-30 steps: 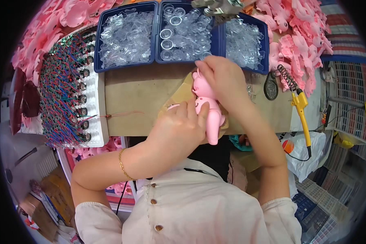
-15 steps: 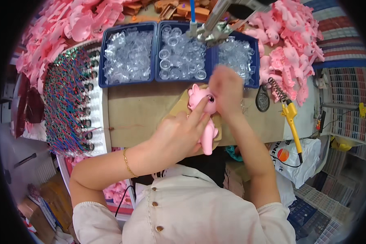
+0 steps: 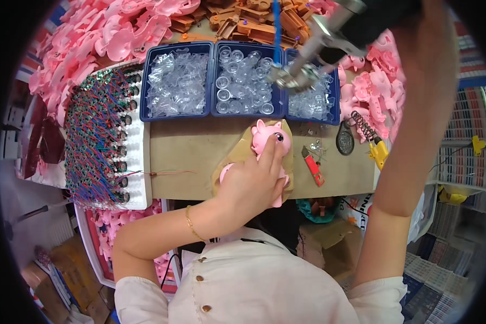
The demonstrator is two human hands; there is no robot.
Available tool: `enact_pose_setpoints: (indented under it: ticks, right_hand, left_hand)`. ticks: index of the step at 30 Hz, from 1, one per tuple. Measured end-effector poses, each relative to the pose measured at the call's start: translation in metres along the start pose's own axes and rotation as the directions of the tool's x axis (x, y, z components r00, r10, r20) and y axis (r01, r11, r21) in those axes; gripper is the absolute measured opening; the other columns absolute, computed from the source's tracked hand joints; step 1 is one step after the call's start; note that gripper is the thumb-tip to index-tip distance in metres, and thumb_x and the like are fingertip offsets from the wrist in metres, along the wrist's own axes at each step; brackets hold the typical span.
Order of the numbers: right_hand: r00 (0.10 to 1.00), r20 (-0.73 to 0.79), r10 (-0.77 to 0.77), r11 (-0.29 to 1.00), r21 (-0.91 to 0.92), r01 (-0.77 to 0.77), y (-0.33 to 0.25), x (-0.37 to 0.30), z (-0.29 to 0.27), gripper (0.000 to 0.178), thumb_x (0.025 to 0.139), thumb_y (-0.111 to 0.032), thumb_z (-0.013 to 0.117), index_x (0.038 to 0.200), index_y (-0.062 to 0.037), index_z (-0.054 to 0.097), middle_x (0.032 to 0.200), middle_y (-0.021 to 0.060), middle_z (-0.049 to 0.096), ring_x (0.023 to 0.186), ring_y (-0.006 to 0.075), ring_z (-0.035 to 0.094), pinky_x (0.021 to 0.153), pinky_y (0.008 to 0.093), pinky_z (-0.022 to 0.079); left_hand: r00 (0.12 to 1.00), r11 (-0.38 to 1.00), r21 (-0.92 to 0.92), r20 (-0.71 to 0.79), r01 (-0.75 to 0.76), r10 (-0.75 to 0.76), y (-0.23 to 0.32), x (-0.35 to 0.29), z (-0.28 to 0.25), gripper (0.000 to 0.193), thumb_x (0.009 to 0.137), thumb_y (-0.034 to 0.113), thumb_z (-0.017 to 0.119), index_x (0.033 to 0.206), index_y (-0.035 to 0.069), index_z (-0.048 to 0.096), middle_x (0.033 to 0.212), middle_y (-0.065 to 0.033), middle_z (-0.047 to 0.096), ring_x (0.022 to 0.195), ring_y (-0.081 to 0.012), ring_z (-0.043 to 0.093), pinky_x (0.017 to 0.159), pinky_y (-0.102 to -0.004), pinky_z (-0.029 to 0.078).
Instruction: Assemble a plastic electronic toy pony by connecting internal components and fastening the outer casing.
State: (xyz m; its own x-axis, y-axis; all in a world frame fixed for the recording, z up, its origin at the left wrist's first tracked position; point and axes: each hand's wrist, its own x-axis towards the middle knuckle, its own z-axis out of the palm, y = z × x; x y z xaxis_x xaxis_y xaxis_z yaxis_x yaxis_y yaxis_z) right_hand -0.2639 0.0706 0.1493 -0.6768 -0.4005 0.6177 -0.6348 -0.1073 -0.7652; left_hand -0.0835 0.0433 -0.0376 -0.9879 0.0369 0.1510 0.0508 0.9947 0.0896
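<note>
A pink toy animal (image 3: pixel 264 137) with small ears and a dark eye lies on a tan pad (image 3: pixel 232 156) at the table's near edge. My left hand (image 3: pixel 254 181) is closed over its body, with two fingers stretched along the head beside the eye. My right arm reaches far up to the right, and my right hand (image 3: pixel 429 13) is blurred at the upper edge, its fingers hidden. It is close to a black and metal hanging tool (image 3: pixel 329 40); whether it grips this tool cannot be told.
Blue bins (image 3: pixel 213 86) of clear plastic parts line the back. Left stands a white tray (image 3: pixel 146 189) of wired parts. Pink shells (image 3: pixel 119 38) and orange parts (image 3: pixel 264 21) are heaped behind. A red cutter (image 3: pixel 313 168) and a yellow soldering iron (image 3: pixel 379 154) lie right.
My right hand has left the toy's head and swung up and right to the top edge. My left hand still holds the toy. The hanging tool now looks larger and nearer.
</note>
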Motion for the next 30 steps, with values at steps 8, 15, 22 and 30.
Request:
enact_pose_setpoints:
  ticks: [8, 15, 22, 30]
  right_hand:
    - [0.971, -0.157, 0.18, 0.954, 0.268, -0.134, 0.008, -0.05, 0.01, 0.032, 0.085, -0.028, 0.061, 0.098, 0.0013, 0.056, 0.064, 0.0045, 0.053, 0.055, 0.0122, 0.052, 0.052, 0.0239, 0.041]
    - [0.964, -0.188, 0.187, 0.959, 0.249, -0.137, 0.014, -0.058, 0.01, 0.03, 0.086, -0.026, 0.061, 0.097, 0.0014, 0.056, 0.064, 0.0045, 0.053, 0.055, 0.012, 0.051, 0.051, 0.0238, 0.041]
    - [0.961, -0.219, 0.17, 0.966, 0.23, -0.119, 0.018, -0.06, 0.013, 0.027, 0.086, -0.023, 0.061, 0.097, 0.0016, 0.056, 0.065, 0.0045, 0.054, 0.054, 0.0117, 0.051, 0.051, 0.0237, 0.04]
    - [0.956, -0.235, 0.177, 0.971, 0.202, -0.13, 0.026, -0.068, 0.023, 0.024, 0.086, -0.019, 0.061, 0.096, 0.0018, 0.057, 0.065, 0.0045, 0.054, 0.053, 0.0114, 0.051, 0.051, 0.0236, 0.04]
  left_hand:
    - [0.994, 0.969, -0.244, -0.109, -0.044, 0.017, -0.014, 0.0, 0.013, 0.055, 0.081, 0.036, 0.058, 0.117, -0.006, 0.057, 0.126, -0.02, 0.054, 0.062, -0.0182, 0.058, 0.047, -0.0301, 0.048]
    - [0.99, 0.98, -0.187, -0.135, -0.061, 0.036, -0.011, 0.002, 0.008, 0.052, 0.08, 0.034, 0.06, 0.113, -0.005, 0.06, 0.123, -0.0196, 0.056, 0.061, -0.0179, 0.057, 0.047, -0.0291, 0.047]
    - [0.99, 0.98, -0.189, -0.139, -0.058, 0.032, -0.011, 0.002, 0.009, 0.051, 0.079, 0.034, 0.06, 0.113, -0.005, 0.061, 0.123, -0.0196, 0.057, 0.062, -0.0176, 0.056, 0.048, -0.0285, 0.047]
    - [0.989, 0.973, -0.224, -0.147, -0.046, 0.013, -0.013, 0.0, 0.009, 0.055, 0.078, 0.035, 0.061, 0.115, -0.005, 0.059, 0.122, -0.0191, 0.057, 0.064, -0.0182, 0.057, 0.049, -0.029, 0.048]
